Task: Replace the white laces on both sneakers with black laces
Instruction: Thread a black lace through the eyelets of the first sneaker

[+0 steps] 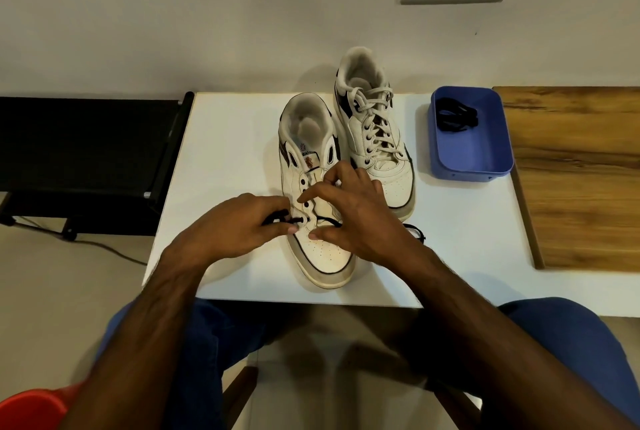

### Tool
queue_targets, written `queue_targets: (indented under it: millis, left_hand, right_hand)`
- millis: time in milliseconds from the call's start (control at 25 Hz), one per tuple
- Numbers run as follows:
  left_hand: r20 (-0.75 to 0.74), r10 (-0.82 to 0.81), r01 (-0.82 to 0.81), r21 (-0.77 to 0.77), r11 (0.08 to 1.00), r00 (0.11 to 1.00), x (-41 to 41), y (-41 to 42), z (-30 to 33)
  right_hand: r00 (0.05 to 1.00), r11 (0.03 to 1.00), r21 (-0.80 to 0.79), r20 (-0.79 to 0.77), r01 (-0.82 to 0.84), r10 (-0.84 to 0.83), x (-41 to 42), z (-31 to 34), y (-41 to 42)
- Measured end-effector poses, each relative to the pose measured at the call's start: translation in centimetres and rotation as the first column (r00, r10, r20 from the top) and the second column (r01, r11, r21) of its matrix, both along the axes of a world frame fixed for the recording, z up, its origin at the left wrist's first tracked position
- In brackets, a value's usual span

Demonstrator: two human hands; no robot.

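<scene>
Black cord lace (329,220) runs through the lowest eyelets of the near white leather sneaker (318,249), which sits toe toward me on the white desk (235,159). My left hand (239,225) pinches one end of it at the shoe's left side; my right hand (349,214) pinches the other stretch against the tongue, forefinger raised over the next eyelet. The lace's loose tail loops on the desk just right of the shoe.

As I judge it, a hard tug from either side could pull the lace clean out, or leave the ends uneven; the tail could also snag under my right wrist.

Far right of it, the second white sneaker (377,138), white laces in place, stands touching the first, crowding my right hand. A blue plastic tray (498,159) holding the spare black lace (455,117) sits farther right, near a wooden board (581,169). Open room lies to the left, up to the desk's left edge.
</scene>
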State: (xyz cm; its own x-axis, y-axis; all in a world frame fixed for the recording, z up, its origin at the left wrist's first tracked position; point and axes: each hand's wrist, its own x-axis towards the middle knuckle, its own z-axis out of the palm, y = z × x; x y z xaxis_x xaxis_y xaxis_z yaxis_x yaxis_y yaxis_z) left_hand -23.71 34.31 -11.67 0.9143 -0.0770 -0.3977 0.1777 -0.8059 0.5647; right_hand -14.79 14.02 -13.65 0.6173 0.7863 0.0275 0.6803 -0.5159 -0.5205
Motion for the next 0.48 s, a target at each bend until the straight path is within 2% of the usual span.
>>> queue_targets:
  millis: [80,120,160,240,280,320,360,400,440,480]
  left_hand:
    - [0.041,0.078,-0.065,-0.253,0.965,0.996,-0.1,-0.3,0.5]
    - [0.088,0.148,-0.099,-0.411,0.906,0.985,-0.1,-0.6,1.1]
    - [0.17,0.257,-0.113,-0.584,0.804,0.951,-0.2,-0.7,1.7]
    - [0.244,0.508,-0.063,-0.856,0.513,0.826,-0.2,0.1,2.9]
    - [0.22,0.574,-0.041,-0.913,0.406,0.788,-0.2,0.6,3.4]
    - [0.191,0.59,-0.049,-0.93,0.365,0.785,-0.3,0.9,3.5]
    - [0.163,0.565,-0.095,-0.912,0.4,0.809,-0.3,0.9,3.2]
    - [0.144,0.503,-0.159,-0.844,0.511,0.852,-0.3,0.6,2.8]
    - [0.128,0.405,-0.208,-0.699,0.685,0.905,-0.2,0.2,2.2]
    - [0.095,0.282,-0.205,-0.477,0.855,0.955,-0.1,-0.2,1.5]
  right_hand:
    - [1.0,1.0,0.01,0.003,0.0,0.0,0.0,0.0,0.0]
    - [1.0,1.0,0.015,0.002,0.001,-0.001,0.0,0.0,-0.1]
    - [1.0,1.0,0.017,-0.003,0.0,0.0,0.1,0.0,-0.1]
    - [1.0,1.0,0.013,-0.011,-0.002,0.002,0.1,-0.1,-0.1]
    - [1.0,1.0,0.014,-0.009,-0.002,0.002,0.1,-0.2,0.0]
    - [1.0,1.0,0.017,-0.005,0.0,0.0,0.1,-0.2,0.0]
    - [1.0,1.0,0.017,-0.002,0.001,-0.001,0.1,-0.3,0.0]
    - [1.0,1.0,0.017,-0.002,0.001,-0.001,0.1,-0.3,0.0]
    - [1.0,1.0,0.016,-0.003,0.002,-0.002,0.0,-0.3,0.0]
    - [1.0,1.0,0.018,-0.002,0.004,-0.004,0.0,-0.3,0.0]
